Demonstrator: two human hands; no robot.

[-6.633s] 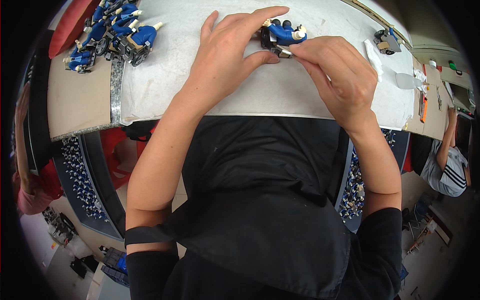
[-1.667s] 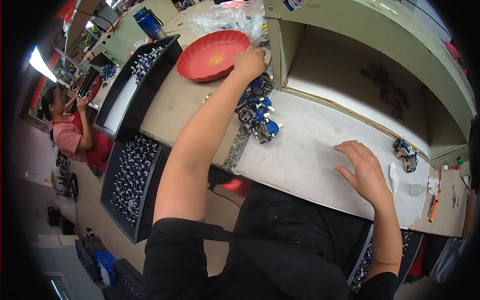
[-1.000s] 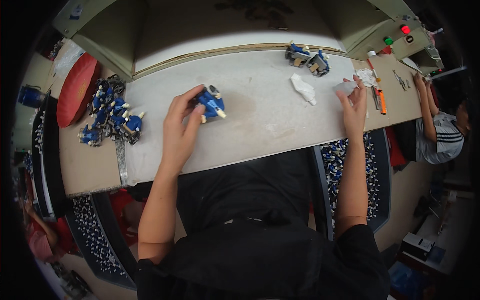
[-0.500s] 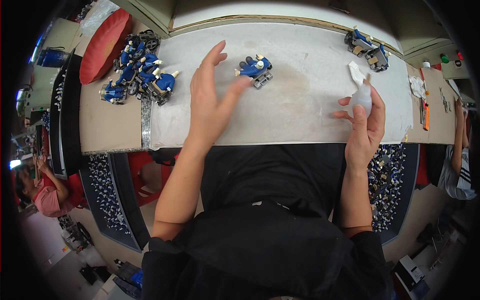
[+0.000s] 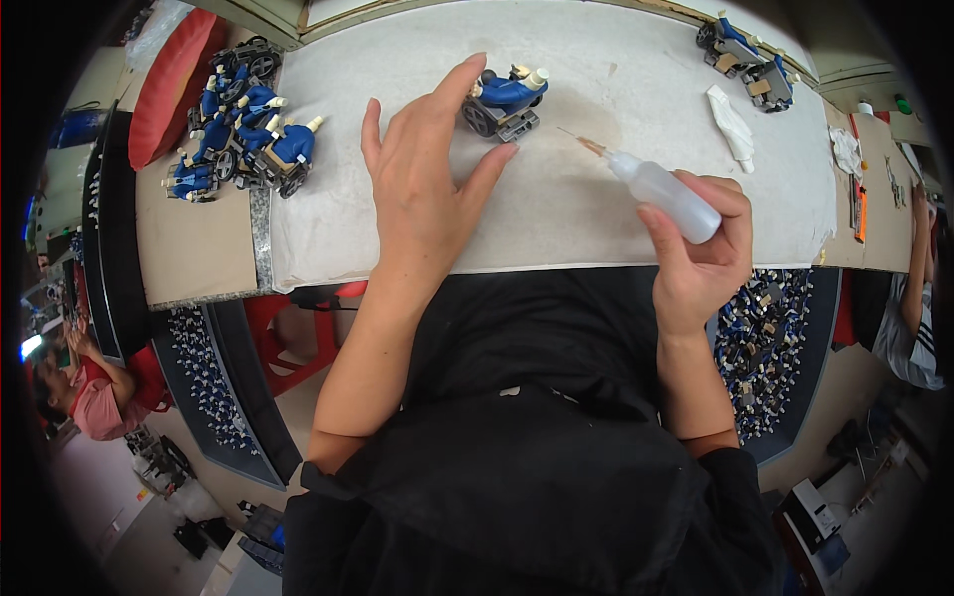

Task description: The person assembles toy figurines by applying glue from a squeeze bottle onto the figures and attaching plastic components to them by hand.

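A toy figure in blue on a grey wheeled base (image 5: 509, 94) sits on the white sheet in front of me, one black wheel showing. Around its left side my left hand (image 5: 422, 169) is spread, index fingertip by its upper left and thumb just below its base. Whether either fingertip touches it I cannot tell. In my right hand (image 5: 701, 243) is a translucent white squeeze bottle (image 5: 671, 199), gripped between thumb and fingers. Its thin needle tip points up and left, toward the toy but apart from it.
Several similar toys (image 5: 243, 139) are heaped at the left beside a red basin (image 5: 179, 89). Two more toys (image 5: 767, 84) stand at the back right, near a crumpled white tissue (image 5: 731, 127). An orange-handled tool (image 5: 861, 214) lies far right. Parts-filled bins (image 5: 765, 348) flank my lap.
The bottle has swung from upright to tilted, its needle now toward the toy, and moved left. My left hand has come closer around the toy, which now faces differently. The view has shifted slightly.
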